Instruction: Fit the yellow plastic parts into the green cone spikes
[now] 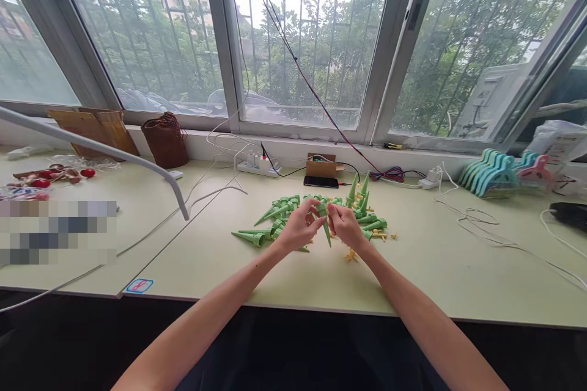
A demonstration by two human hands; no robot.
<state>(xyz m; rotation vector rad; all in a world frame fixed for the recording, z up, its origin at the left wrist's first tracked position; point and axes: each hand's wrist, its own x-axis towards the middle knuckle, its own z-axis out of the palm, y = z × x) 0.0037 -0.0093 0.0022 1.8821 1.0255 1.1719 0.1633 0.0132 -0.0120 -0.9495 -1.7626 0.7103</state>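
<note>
My left hand [300, 223] is closed round a green plastic watering spike [326, 233], which hangs point down between my two hands over the table. Fingers of my right hand [345, 223] are pinched together against the spike's upper side; whatever they hold is hidden. Behind and to the left lies a heap of similar green spikes [257, 237], several on their sides. Just right of my hands, a few more green spikes [362, 192] stand point up. Small yellow plastic pieces [352, 255] are scattered beside and below my right hand.
A phone [321, 182] and a small cardboard box [323, 166] lie behind the heap, near a power strip [259, 165]. Loose white cables cross the table [458, 275] on both sides. Hangers [490, 174] stand at right; a brown pouch [165, 140] at left. A grey curved arm [137, 162] overhangs the left.
</note>
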